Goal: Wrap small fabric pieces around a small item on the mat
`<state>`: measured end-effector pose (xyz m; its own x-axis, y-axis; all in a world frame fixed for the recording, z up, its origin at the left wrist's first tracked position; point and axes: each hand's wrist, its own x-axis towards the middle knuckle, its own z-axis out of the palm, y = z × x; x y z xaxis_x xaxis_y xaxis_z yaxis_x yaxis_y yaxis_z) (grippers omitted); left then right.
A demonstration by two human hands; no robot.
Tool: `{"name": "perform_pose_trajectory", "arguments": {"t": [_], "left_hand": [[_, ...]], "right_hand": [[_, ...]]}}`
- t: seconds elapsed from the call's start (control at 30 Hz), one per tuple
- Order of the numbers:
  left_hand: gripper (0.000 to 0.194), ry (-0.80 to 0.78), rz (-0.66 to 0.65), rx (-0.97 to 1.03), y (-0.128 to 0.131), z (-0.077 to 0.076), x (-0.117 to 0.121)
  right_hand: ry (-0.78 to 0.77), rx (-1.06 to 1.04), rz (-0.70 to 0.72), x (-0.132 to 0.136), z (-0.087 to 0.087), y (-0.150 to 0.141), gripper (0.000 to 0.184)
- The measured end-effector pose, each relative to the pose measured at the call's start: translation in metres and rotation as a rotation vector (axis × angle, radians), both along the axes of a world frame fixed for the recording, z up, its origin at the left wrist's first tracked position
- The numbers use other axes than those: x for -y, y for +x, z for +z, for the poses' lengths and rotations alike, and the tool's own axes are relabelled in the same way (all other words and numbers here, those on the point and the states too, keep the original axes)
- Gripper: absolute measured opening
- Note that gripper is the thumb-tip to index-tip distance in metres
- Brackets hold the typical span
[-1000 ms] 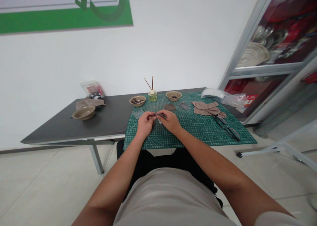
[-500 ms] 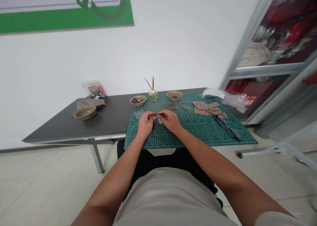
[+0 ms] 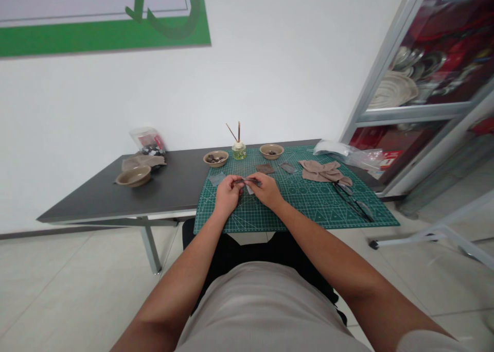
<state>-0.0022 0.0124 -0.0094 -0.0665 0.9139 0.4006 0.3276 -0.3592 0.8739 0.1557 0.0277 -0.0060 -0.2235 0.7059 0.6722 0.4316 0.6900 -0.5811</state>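
Observation:
Both my hands are low over a green cutting mat, close together near its near left part. My left hand and my right hand pinch a thin dark strip between them; its exact kind is too small to tell. A small pale piece shows just below it, beside my right hand. A clear square sheet lies left of my hands. A brown square and a grey square lie just beyond them.
Farther right on the mat lie a crumpled beige cloth and dark scissors. Two small bowls of stones and a reed diffuser jar stand at the far edge. A dark table extends left, holding a bowl and a plastic bag.
My hands stay nearly in place, still pinching the strip. The whole scene shifts slightly in view as my head moves.

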Motion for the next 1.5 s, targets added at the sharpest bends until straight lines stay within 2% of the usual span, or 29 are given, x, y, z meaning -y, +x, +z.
{"name": "perform_pose_trajectory", "arguments": {"t": [0.23, 0.47, 0.73, 1.5], "left_hand": [[0.016, -0.008, 0.023, 0.035, -0.0005, 0.0003, 0.0004], [0.011, 0.003, 0.004, -0.018, 0.0, 0.0014, 0.0006], [0.013, 0.0, 0.013, -0.012, -0.0006, -0.0004, -0.0013], [0.013, 0.012, 0.001, -0.012, -0.0007, -0.0004, -0.0013]], "right_hand": [[-0.005, 0.043, -0.024, -0.0002, -0.0016, 0.0003, 0.01], [0.017, -0.013, 0.0, -0.0019, -0.0026, 0.0, 0.01], [-0.038, -0.034, -0.004, -0.0031, -0.0024, 0.0012, 0.011], [-0.001, -0.012, 0.021, -0.0002, -0.0005, 0.0022, 0.011]]}}
